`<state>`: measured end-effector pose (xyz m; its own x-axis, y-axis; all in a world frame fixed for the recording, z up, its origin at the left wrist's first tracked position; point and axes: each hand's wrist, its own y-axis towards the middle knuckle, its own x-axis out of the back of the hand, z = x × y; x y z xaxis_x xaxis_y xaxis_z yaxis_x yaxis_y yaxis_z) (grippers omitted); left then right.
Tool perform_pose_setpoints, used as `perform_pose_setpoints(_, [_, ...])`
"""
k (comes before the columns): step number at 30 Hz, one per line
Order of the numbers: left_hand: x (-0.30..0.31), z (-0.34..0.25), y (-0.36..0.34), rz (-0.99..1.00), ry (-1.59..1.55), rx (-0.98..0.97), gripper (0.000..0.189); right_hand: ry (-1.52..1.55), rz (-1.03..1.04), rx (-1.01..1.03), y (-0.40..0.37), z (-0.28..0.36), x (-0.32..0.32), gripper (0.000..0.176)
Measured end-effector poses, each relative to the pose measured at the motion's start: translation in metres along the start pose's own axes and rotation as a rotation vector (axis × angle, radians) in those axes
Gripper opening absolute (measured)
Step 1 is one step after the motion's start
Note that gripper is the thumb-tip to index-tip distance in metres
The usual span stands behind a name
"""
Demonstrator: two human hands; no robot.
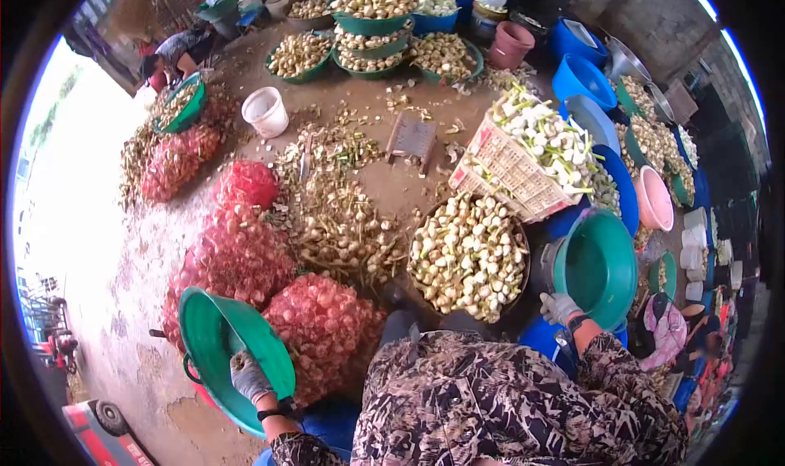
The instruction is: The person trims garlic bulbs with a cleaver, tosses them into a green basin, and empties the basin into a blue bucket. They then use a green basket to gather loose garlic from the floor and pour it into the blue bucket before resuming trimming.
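My left hand [249, 378], in a grey-white glove, reaches over the near rim of a tilted green basin [208, 335]. Its fingers are curled inside the basin, by the wall. At the right, my gloved right hand [561, 308] is closed at the lower left edge of another green basin [601, 262]. I cannot make out what its fingers hold. Between my knees stands a round container heaped with trimmed garlic bulbs [470, 253]. Red mesh sacks of garlic [323, 327] lie beside the left basin.
A tilted crate [511, 176] brims with stemmed garlic beyond the round container. Loose bulbs and peelings [343, 229] cover the floor ahead, near a small stool [411, 139] and a white bucket [265, 112]. Filled basins [372, 24] stand farther back. A person [176, 53] bends at the far left.
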<state>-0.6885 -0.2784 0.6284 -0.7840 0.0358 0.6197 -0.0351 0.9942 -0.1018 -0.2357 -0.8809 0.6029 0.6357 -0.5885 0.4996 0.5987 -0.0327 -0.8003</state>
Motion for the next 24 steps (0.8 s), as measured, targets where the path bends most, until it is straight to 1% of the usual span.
perform_pose_setpoints(2, [-0.014,-0.008,0.013,-0.053,0.046,0.004,0.017,0.073,0.164,-0.122,0.01,0.001,0.001,0.045])
perform_pose_setpoints(3, [-0.015,-0.01,0.02,-0.049,0.107,0.003,0.02,-0.012,0.101,-0.089,-0.012,0.021,0.0,0.042])
perform_pose_setpoints(4, [-0.013,-0.01,0.023,-0.047,0.103,0.007,0.02,-0.015,0.097,-0.089,-0.013,0.021,0.001,0.042])
perform_pose_setpoints(6, [-0.006,-0.006,0.026,-0.048,0.136,0.096,0.022,0.036,0.164,-0.158,-0.009,0.028,0.007,0.039])
perform_pose_setpoints(7, [-0.007,0.0,0.022,-0.09,0.184,0.128,0.024,0.014,0.159,-0.124,-0.02,0.044,0.011,0.037])
perform_pose_setpoints(8, [-0.009,0.005,0.023,-0.092,0.176,0.133,0.024,0.009,0.154,-0.117,-0.004,0.043,0.016,0.037])
perform_pose_setpoints(10, [-0.01,0.016,0.021,-0.027,0.051,0.195,0.023,-0.033,0.178,-0.238,0.043,0.028,0.029,0.036])
perform_pose_setpoints(11, [-0.014,0.025,0.021,-0.023,0.047,0.14,0.025,-0.049,0.127,-0.205,0.034,0.05,0.031,0.035])
perform_pose_setpoints(12, [-0.018,0.028,0.021,-0.037,0.037,0.158,0.025,-0.071,0.124,-0.193,0.037,0.071,0.035,0.035])
perform_pose_setpoints(14, [-0.027,0.02,0.018,-0.027,0.083,0.125,0.026,-0.417,0.157,0.059,0.026,0.128,0.035,0.033])
perform_pose_setpoints(15, [-0.029,0.028,0.021,-0.01,0.06,0.139,0.025,-0.17,0.116,0.108,0.011,0.16,0.027,0.033])
perform_pose_setpoints(16, [-0.027,0.03,0.017,-0.01,0.071,0.164,0.025,-0.034,0.142,-0.051,0.014,0.19,0.026,0.033])
perform_pose_setpoints(17, [-0.028,0.03,0.016,-0.029,0.051,0.19,0.025,-0.351,0.064,0.075,0.014,0.217,0.017,0.032])
perform_pose_setpoints(19, [-0.028,0.022,0.015,-0.043,0.02,0.206,0.022,-0.258,0.106,0.127,0.05,0.243,0.015,0.029])
perform_pose_setpoints(22, [-0.034,0.033,0.016,-0.058,-0.039,0.235,0.021,-0.355,0.124,0.154,0.096,0.292,0.001,0.032])
perform_pose_setpoints(24, [-0.041,0.031,0.012,-0.078,0.038,0.234,0.02,-0.384,0.167,0.193,0.121,0.325,-0.008,0.034])
